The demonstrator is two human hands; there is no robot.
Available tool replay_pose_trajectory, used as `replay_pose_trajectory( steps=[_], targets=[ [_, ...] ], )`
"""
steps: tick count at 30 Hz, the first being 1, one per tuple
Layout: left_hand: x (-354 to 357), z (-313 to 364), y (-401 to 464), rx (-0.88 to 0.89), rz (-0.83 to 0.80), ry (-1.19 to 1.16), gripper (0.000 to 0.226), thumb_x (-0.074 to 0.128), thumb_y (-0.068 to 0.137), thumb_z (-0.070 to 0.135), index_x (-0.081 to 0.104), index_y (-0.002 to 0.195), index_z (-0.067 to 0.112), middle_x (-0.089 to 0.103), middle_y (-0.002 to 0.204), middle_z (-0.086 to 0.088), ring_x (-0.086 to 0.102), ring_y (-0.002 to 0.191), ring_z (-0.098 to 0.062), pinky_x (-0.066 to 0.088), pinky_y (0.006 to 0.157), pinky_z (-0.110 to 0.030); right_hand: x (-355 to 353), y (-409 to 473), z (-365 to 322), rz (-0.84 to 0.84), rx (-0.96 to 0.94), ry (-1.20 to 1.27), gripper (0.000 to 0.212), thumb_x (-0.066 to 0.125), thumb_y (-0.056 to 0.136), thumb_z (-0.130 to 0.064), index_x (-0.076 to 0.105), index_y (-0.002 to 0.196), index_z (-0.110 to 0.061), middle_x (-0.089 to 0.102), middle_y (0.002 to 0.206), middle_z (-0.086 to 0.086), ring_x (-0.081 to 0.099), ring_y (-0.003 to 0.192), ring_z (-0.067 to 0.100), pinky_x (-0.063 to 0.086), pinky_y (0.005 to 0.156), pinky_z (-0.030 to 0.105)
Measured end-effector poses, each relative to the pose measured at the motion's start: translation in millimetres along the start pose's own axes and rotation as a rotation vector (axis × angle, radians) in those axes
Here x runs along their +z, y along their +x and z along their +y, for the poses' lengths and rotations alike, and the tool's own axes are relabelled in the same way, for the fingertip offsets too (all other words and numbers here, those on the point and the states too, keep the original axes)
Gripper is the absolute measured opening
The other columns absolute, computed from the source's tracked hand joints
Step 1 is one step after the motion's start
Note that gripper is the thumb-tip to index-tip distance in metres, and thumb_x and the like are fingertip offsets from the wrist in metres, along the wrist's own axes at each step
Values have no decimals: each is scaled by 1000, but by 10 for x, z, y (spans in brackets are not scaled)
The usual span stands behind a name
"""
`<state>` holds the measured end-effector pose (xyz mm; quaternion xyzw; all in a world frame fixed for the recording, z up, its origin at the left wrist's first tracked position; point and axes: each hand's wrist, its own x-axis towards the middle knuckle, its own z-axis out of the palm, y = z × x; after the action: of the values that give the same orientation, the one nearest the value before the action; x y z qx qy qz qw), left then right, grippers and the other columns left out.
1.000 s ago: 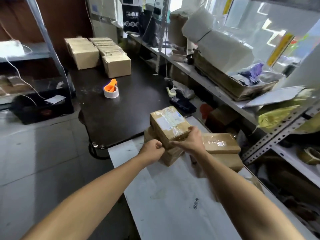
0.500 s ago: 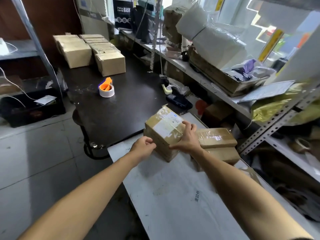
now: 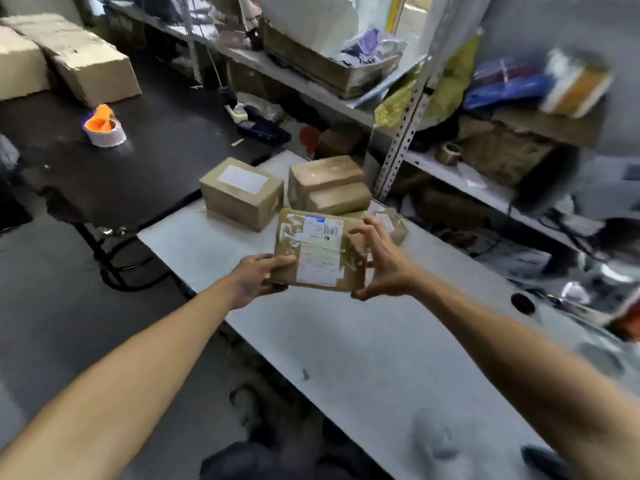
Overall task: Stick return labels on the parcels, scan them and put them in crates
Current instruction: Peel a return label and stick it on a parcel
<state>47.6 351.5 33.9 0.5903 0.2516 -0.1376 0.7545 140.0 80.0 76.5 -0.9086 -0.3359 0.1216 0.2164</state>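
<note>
Now, held parcel (image 3: 320,249): lifted clear of the grey table (image 3: 363,341), label face up toward the camera, tilted a little, just in front of the other parcels.
Long axis: running away from the body, near end low at the hands, far end toward the stack.
Left hand (image 3: 254,278): pinching the near left corner, thumb on top, fingers curled beneath.
Right hand (image 3: 382,268): clamped on the right edge, fingers (image 3: 360,230) arched over the far side, thumb at the near corner.
Nearer hand: neither plainly; both on the parcel, one to each side.
Existing label (image 3: 320,252): white, printed, taped over, filling much of the top face.
Labelled box (image 3: 242,194): flat on the table's far left end, apart from the held parcel.
Stacked parcels (image 3: 330,188): two high, just behind the held one; a small taped parcel (image 3: 391,220) beside the right fingers.
Surface: grey table bare and flat below the hands, likely room enough to set down.
Dark table (image 3: 149,150): butted against the far end, with a tape roll (image 3: 104,128) and larger cartons (image 3: 90,64).
Room: metal shelving (image 3: 408,119) crowded along the right; no crate or scanner surely identifiable.
Likely step: checking the face before labelling.
</note>
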Motion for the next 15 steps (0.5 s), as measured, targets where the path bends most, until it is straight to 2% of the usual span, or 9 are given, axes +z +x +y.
replay_pose_trajectory(
  steps=[2,5,7,9,12,13,15],
  targets=[
    [334,-258,-89,-54,-87,41,39,77,87,19,68,122,4,74,114,-11,70,97,-27,60,86,-39,29,-520,220,10,29,0,116,99,50,-37,24,138,-41,3,160,-7,34,139,29,53,103,42],
    [877,-627,-163,-97,-167,72,42,80,85,16,67,122,3,73,119,-12,71,102,-29,60,89,-43,86,-1348,530,56,124,-57,116,97,52,-42,24,142,-38,2,161,-6,44,133,32,56,96,44],
    [1257,-848,-198,-113,-199,80,40,79,85,15,66,121,3,72,119,-13,71,98,-29,60,87,-43,146,-1888,743,170,232,-57,115,96,55,-43,28,147,-31,13,159,-3,51,126,28,57,90,47],
    [1638,-1030,-254,-112,-228,99,38,78,86,14,65,120,4,72,115,-11,70,94,-27,60,84,-41,242,-2416,923,332,449,-2,105,95,60,-41,36,146,-27,28,151,1,54,119,22,56,91,46],
    [2071,-1263,-264,-87,-240,136,32,81,83,13,66,111,10,72,110,-7,70,92,-23,60,83,-39,453,-3127,1134,510,864,73,76,86,74,-33,48,139,-19,43,140,5,52,125,24,50,98,40],
    [2176,-1330,-252,-81,-247,151,41,85,80,16,65,115,9,72,113,-7,71,94,-23,60,80,-38,527,-3348,1188,545,980,88,72,83,76,-32,50,138,-17,45,139,7,50,128,26,47,101,39],
    [2326,-1454,-226,-79,-259,171,70,93,69,23,61,128,6,72,120,-9,73,100,-23,60,73,-35,662,-3723,1238,568,1204,155,77,81,76,-35,46,142,-17,46,141,10,44,133,30,42,108,42]
  ],
)
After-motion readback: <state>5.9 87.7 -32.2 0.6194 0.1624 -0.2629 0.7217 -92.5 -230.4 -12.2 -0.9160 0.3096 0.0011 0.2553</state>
